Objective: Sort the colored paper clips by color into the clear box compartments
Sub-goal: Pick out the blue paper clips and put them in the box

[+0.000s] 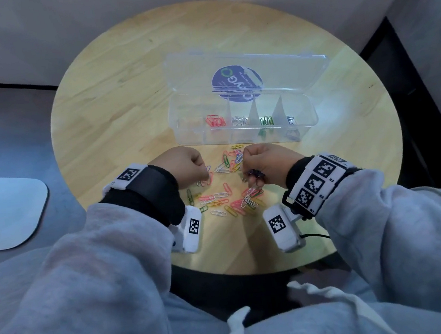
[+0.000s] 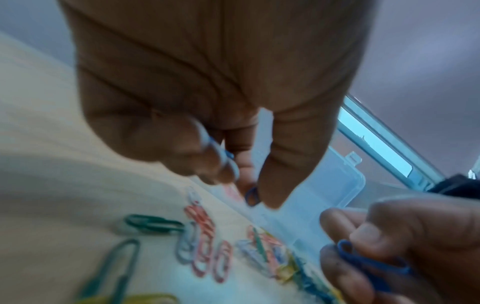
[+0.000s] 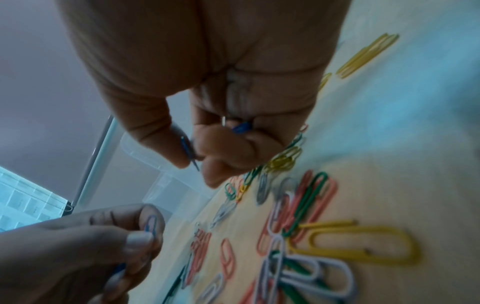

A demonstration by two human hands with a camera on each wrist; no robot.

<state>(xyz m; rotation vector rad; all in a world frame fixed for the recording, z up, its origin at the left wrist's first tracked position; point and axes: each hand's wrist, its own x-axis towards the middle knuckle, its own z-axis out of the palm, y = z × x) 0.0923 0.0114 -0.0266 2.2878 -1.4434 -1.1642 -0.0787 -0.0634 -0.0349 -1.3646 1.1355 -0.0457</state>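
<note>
A scatter of coloured paper clips [image 1: 228, 193] lies on the round wooden table [image 1: 121, 95] just in front of me. Behind it stands the clear box [image 1: 242, 128], lid open, with red, white and green clips in separate compartments. My left hand [image 1: 203, 169] hovers over the pile's left side, fingers curled, pinching blue clips [image 2: 228, 162]. My right hand [image 1: 250, 174] hangs over the pile's right side and grips several blue clips [image 3: 191, 152] in its curled fingers. In the left wrist view that right hand [image 2: 389, 253] shows at lower right with a blue clip [image 2: 369, 261].
The open lid [image 1: 244, 72] with a round blue sticker lies flat behind the box. A pale flat surface [image 1: 5, 212] sits off the table to the left. The table's near edge is close to my body and sleeves.
</note>
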